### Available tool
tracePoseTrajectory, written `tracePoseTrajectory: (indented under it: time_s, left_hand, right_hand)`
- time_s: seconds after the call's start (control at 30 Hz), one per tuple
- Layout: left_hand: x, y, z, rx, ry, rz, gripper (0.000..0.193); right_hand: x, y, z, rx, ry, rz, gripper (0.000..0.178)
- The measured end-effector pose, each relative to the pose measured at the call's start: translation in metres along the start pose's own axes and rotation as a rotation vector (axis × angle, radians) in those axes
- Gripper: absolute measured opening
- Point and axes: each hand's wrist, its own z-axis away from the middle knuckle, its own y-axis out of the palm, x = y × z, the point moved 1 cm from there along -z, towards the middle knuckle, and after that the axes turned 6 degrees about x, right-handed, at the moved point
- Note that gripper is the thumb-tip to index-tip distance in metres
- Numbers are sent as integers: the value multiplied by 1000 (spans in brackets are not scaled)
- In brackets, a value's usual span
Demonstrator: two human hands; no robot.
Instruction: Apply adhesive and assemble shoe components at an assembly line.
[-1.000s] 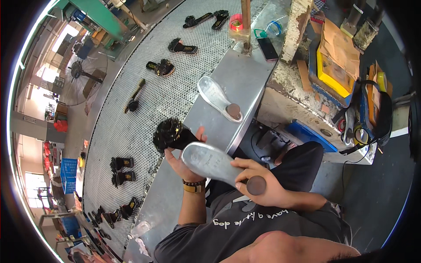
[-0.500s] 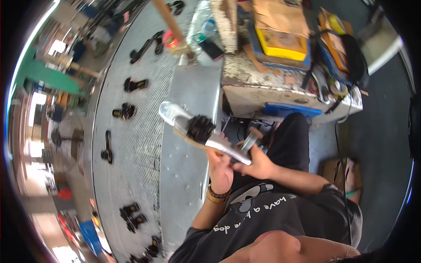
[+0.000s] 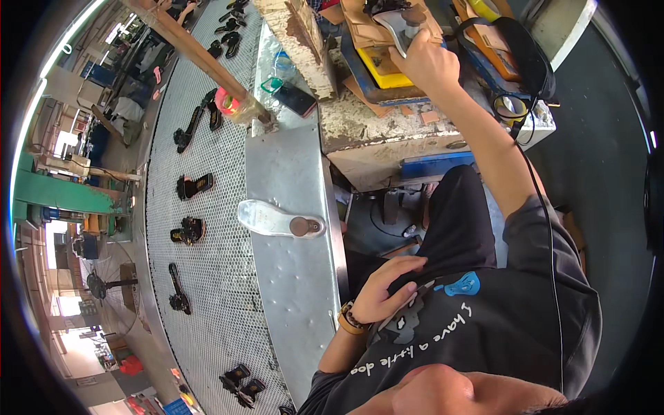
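The right hand [image 3: 427, 61] reached far up to the cluttered workbench [image 3: 377, 135] and was closed around a grey shoe sole with a round brown plug [image 3: 398, 28], setting it by the yellow box [image 3: 382, 71], where there was room. The left hand [image 3: 384, 290] held nothing; its fingers lay loose against the dark shirt [image 3: 484, 325]. Another pale grey sole with a brown heel plug [image 3: 280, 220] lay flat on the shiny metal shelf [image 3: 294, 277], near at hand. Black sandal parts [image 3: 188, 229] sat apart on the mesh belt [image 3: 214, 277]. A black cable [image 3: 536, 200] hung near the reaching arm.
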Motion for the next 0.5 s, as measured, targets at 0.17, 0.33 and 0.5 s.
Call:
tracePoseTrajectory:
  time_s: [0.17,0.33,0.5]
  left_hand:
    - [-6,-35,23,-167,-25,-40,38]
    - [-19,-142,77,-692,-142,-487,32]
    - [31,-315,142,-1188,-295,-491,52]
  right_hand:
    - [5,7,-23,-147,-124,46,79]
    - [9,-5,-25,-496,-166,296,89]
    - [4,5,-27,-799,-202,-41,63]
